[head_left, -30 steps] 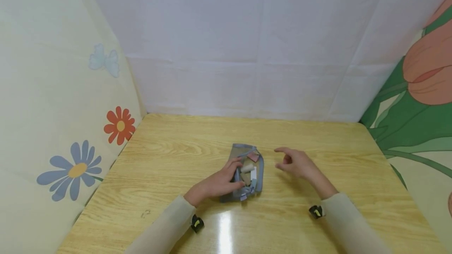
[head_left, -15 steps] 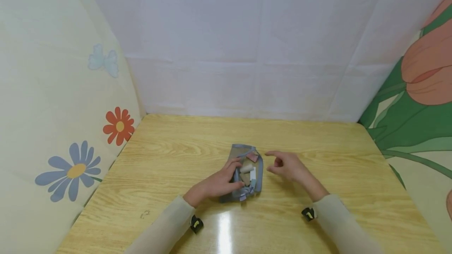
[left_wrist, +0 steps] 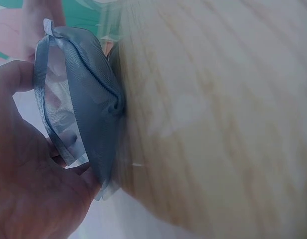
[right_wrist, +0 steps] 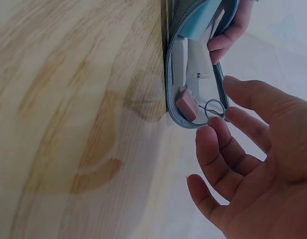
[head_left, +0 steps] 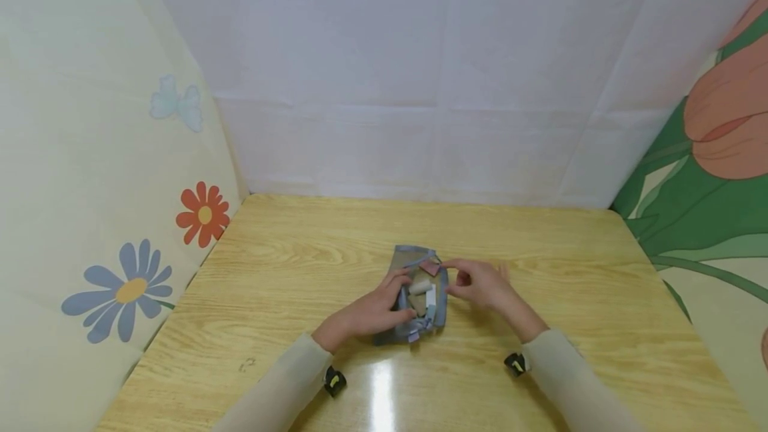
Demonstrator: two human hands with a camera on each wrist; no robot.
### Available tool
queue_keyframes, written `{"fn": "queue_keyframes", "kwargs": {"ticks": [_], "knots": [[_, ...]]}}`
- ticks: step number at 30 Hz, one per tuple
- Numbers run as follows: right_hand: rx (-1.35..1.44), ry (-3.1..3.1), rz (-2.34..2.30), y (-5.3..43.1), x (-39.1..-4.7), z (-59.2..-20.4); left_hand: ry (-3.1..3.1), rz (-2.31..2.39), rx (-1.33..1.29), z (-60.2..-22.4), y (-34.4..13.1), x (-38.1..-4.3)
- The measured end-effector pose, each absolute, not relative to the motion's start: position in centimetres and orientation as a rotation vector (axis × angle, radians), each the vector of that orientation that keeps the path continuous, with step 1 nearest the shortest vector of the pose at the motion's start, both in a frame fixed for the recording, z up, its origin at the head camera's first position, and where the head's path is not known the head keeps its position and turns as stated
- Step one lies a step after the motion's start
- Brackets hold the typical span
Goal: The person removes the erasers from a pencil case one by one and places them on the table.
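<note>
A blue-grey mesh zip pouch (head_left: 441, 302) lies unzipped on the table, its mouth facing up. My left hand (head_left: 375, 309) holds its left edge, thumb on the near side and fingers over the rim. Inside are a pale cylinder (head_left: 421, 287), a white bar (right_wrist: 179, 59), a teal piece (right_wrist: 201, 22) and a pink block (right_wrist: 187, 103). A thin metal ring (right_wrist: 214, 108) shows at the pouch's end in the right wrist view. My right hand (head_left: 483, 285) is at the right rim, fingers loosely bent, index fingertip right by the pink block, holding nothing.
The wood-grain table (head_left: 300, 239) extends around the pouch. A white cloth (head_left: 420, 85) hangs behind it, with flower-printed cloths (head_left: 132, 152) along the left and right sides. Black wrist devices (head_left: 335, 381) sit at both sleeve cuffs.
My right hand has moved left from over the bare table to the pouch's right rim. The left hand and pouch have stayed in place.
</note>
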State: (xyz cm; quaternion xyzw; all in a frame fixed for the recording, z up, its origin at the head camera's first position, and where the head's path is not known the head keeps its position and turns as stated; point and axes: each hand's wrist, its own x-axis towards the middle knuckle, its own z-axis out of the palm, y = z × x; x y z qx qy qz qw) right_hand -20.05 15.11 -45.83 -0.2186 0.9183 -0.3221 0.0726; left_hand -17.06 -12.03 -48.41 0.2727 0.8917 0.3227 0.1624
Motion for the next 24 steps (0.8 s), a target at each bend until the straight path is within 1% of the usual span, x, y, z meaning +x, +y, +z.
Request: {"fn": "queue_keyframes", "kwargs": {"ticks": [13, 24], "knots": [[-0.753, 2.716, -1.003, 14.0, -20.4, -46.3, 2.542, 0.909, 0.778, -48.5, -12.1, -17.2], [-0.749, 2.713, -0.931, 13.1, -20.5, -46.5, 2.538, 0.929, 0.790, -48.2, -11.9, -16.9]]}}
